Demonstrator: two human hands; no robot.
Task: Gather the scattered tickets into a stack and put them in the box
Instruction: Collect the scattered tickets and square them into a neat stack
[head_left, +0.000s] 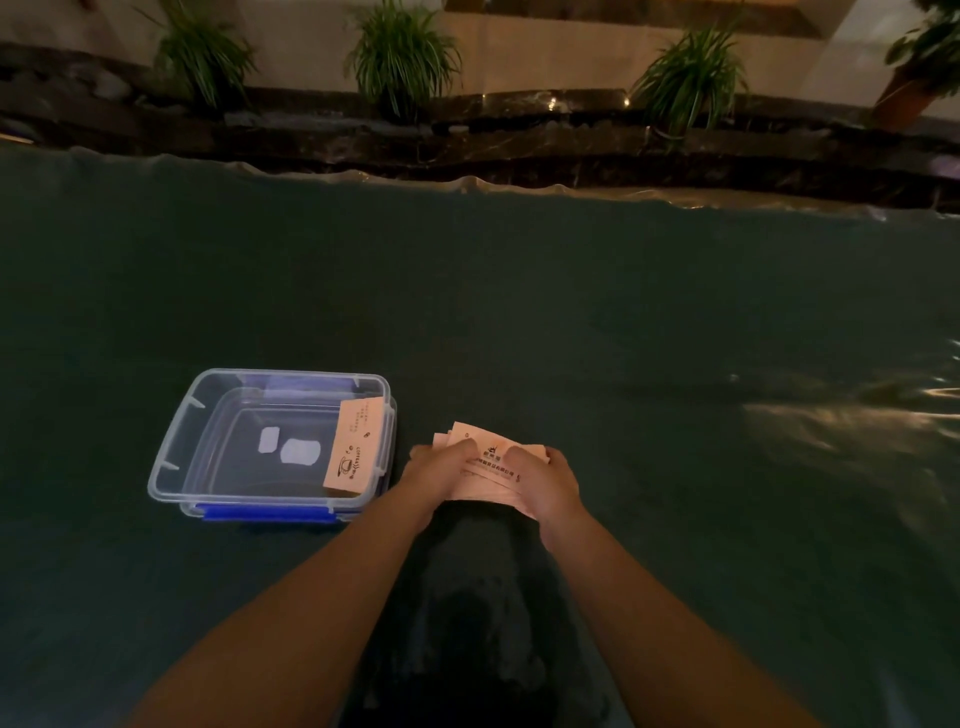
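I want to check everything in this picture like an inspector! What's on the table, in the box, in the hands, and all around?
Surface: dark green cloth covers the table, wrinkled at the far edge.
Job's things: clear plastic box, lid off, with one ticket leaning inside against its right wall; a stack of tickets just right of the box.
Clutter: nothing seen.
Grippers: left hand and right hand hold the stack together, thumbs on top.
Cables: nothing seen.
Surroundings: dark stone ledge with potted plants behind the table.
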